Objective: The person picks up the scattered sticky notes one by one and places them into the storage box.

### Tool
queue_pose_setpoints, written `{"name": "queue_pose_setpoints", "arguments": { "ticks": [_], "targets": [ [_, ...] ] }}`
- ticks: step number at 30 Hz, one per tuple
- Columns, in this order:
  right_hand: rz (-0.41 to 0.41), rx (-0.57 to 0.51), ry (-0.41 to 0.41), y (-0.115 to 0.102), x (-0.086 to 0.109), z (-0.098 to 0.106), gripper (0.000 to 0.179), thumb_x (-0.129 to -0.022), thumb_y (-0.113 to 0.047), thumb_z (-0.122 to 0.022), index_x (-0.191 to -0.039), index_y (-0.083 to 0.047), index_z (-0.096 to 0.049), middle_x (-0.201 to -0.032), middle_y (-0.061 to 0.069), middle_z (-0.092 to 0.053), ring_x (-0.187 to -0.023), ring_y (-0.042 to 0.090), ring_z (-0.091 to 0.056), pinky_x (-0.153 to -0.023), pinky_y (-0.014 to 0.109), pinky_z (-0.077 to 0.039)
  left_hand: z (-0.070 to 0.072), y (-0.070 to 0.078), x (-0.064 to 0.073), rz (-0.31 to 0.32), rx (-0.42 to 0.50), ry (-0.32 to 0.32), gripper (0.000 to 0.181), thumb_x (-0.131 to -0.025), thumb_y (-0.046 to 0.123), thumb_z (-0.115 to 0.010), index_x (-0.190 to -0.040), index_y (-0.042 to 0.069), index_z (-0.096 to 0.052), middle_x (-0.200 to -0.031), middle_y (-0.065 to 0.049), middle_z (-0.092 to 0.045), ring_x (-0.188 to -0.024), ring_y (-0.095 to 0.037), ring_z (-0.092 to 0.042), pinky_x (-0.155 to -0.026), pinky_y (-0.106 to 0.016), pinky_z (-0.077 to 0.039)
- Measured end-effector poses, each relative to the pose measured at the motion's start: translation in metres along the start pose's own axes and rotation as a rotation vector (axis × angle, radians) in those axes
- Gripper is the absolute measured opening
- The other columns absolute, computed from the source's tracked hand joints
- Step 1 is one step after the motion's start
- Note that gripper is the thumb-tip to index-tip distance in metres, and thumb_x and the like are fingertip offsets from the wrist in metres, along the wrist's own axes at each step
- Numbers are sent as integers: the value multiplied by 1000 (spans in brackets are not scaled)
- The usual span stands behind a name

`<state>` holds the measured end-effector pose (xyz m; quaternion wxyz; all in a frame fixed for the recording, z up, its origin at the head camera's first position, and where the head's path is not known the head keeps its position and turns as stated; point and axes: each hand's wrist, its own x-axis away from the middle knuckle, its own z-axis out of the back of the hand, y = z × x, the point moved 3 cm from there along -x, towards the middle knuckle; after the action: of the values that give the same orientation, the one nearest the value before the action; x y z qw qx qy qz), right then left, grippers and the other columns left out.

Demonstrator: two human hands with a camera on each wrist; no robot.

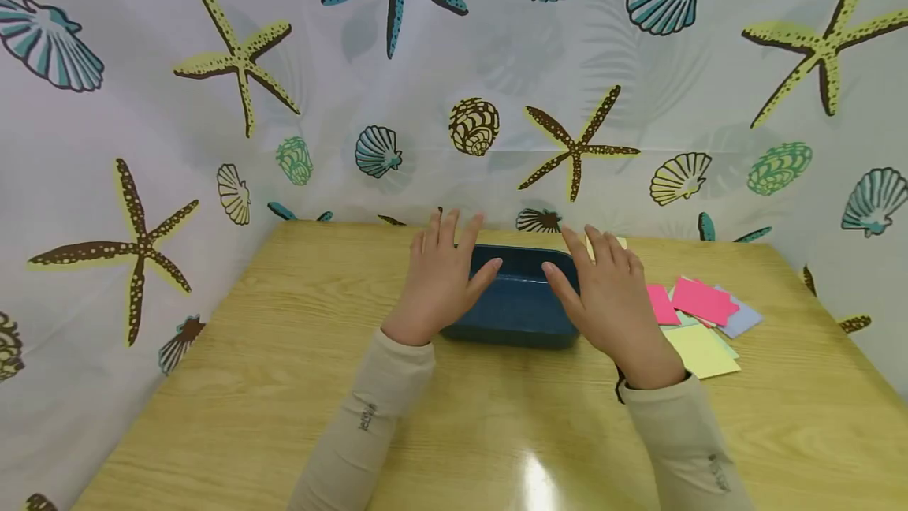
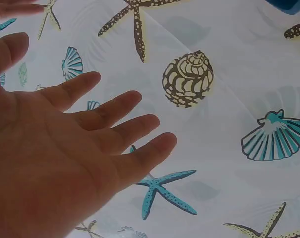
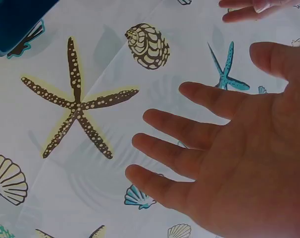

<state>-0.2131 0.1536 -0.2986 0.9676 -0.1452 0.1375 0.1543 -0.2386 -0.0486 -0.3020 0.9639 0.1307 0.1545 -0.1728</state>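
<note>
A dark blue rectangular tray (image 1: 521, 302) lies on the wooden table, partly covered by both hands in the head view. My left hand (image 1: 441, 278) hovers by its left side with fingers spread and straight. Over the right side is my right hand (image 1: 610, 302), its fingers also extended and apart. Neither hand holds anything. In the left wrist view the left palm (image 2: 66, 148) faces the camera with nothing in it; the right wrist view shows the right palm (image 3: 244, 158) bare as well. A corner of the blue tray (image 3: 16, 22) appears there at top left.
Right of the tray lies a loose pile of paper notes: pink ones (image 1: 704, 302), a yellow one (image 1: 705, 352) and a lilac one (image 1: 741, 318). A white cloth (image 1: 426, 85) printed with shells and starfish hangs behind and beside the table (image 1: 298, 385).
</note>
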Motion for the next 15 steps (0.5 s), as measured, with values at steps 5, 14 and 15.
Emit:
{"name": "queue_pose_setpoints", "arguments": {
  "ticks": [5,14,15],
  "targets": [
    [-23,-56,-38,14,-4,-4,61,-104,-41,-34,-149,0,-29,-146,33,-28,-133,51,-26,-103,67,-23,2,-28,2,49,85,14,63,-100,41,-47,-150,8,-31,-148,-24,-32,-137,-42,-28,-109,-57,-26],
    [-76,-116,-165,46,-21,-33,47,-103,-17,-39,-133,19,-41,-123,41,-42,-111,55,-45,-92,62,-41,-37,-74,-31,117,185,-194,53,-102,17,-46,-149,-1,-29,-141,-23,-39,-124,-32,-47,-98,-40,-44],
    [-84,-105,-174,51,-21,-38,46,-101,-15,-41,-130,20,-43,-120,42,-44,-108,55,-48,-90,61,-42,-46,-77,-36,126,176,-228,52,-102,16,-45,-149,-1,-30,-142,-22,-38,-126,-31,-46,-99,-39,-44]
  ]
}}
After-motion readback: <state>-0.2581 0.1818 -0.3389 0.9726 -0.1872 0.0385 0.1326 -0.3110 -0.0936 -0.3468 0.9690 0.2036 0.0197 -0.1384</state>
